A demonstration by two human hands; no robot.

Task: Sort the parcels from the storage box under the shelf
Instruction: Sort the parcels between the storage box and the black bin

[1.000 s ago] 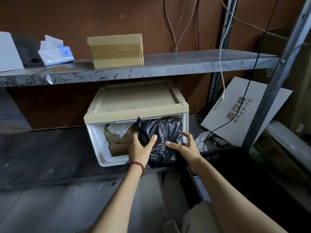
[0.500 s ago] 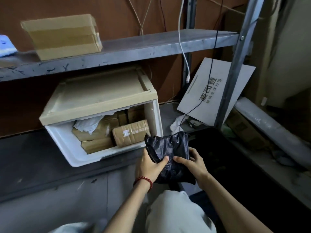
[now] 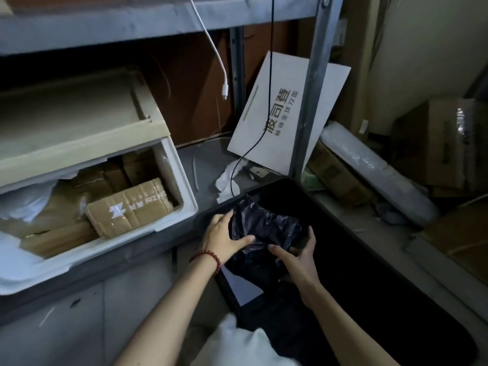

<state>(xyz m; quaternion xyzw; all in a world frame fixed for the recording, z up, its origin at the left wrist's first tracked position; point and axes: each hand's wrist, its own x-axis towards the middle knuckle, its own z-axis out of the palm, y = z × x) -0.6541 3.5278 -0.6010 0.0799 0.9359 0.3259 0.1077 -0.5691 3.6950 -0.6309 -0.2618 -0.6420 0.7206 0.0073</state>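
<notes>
A black plastic-wrapped parcel (image 3: 264, 228) is held between both hands over the near left corner of a dark bin (image 3: 369, 273). My left hand (image 3: 223, 240), with a red bead bracelet on the wrist, grips its left side. My right hand (image 3: 298, 257) holds its lower right side. The white storage box (image 3: 169, 207) with a beige lid sits under the shelf at the left, its front open. Inside lie a taped brown parcel (image 3: 129, 207), several more cardboard parcels behind it, and a white bag (image 3: 23, 204).
A metal shelf (image 3: 105, 25) runs overhead, with an upright post (image 3: 309, 101) right of centre. A white cable (image 3: 216, 56) and a black cable (image 3: 269, 101) hang down. A white printed board (image 3: 285, 117) leans behind the post. A bubble-wrapped roll (image 3: 369, 167) and cardboard boxes lie at the right.
The black parcel came out of the storage box and moved right and down, over the dark bin. Both hands stayed on it. The view swung right and down.
</notes>
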